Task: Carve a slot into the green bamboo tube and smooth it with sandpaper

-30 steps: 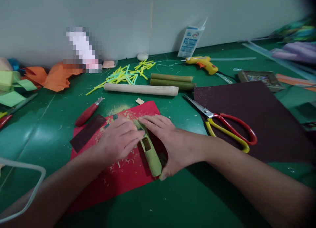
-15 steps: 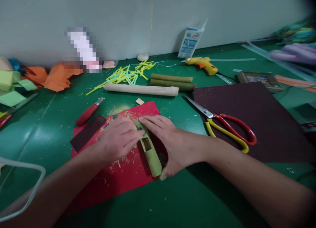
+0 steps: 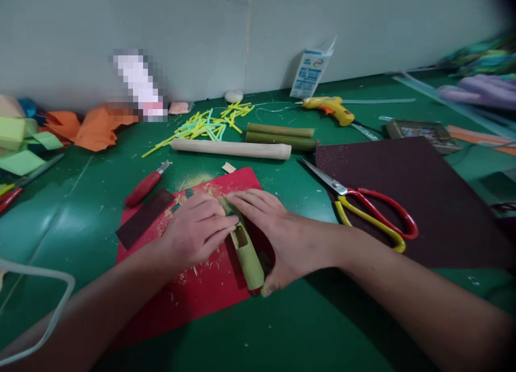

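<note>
A short green bamboo tube (image 3: 252, 270) with a rectangular opening cut in its upper side lies tilted on a red sheet (image 3: 226, 297). My right hand (image 3: 278, 237) grips it along its right side, thumb at the near end and fingers toward the far end. My left hand (image 3: 197, 227) is closed, pressing a small dark piece of what looks like sandpaper (image 3: 230, 219) onto the tube, just beyond the opening. The left fingers hide most of that piece. Shavings and fine dust are scattered on the sheet around both hands.
A red-handled knife (image 3: 145, 188) and a dark brown strip (image 3: 145, 220) lie left. Behind are a pale stick (image 3: 229, 148), bamboo pieces (image 3: 278, 138), cut straws (image 3: 197, 126) and a yellow glue gun (image 3: 332, 109). Scissors (image 3: 363, 205) rest partly on a dark sheet (image 3: 403, 173) at right.
My left hand has slid slightly along the tube toward its opening, now partly covering the far edge. My right hand keeps its hold on the bamboo. The view has shifted slightly.
</note>
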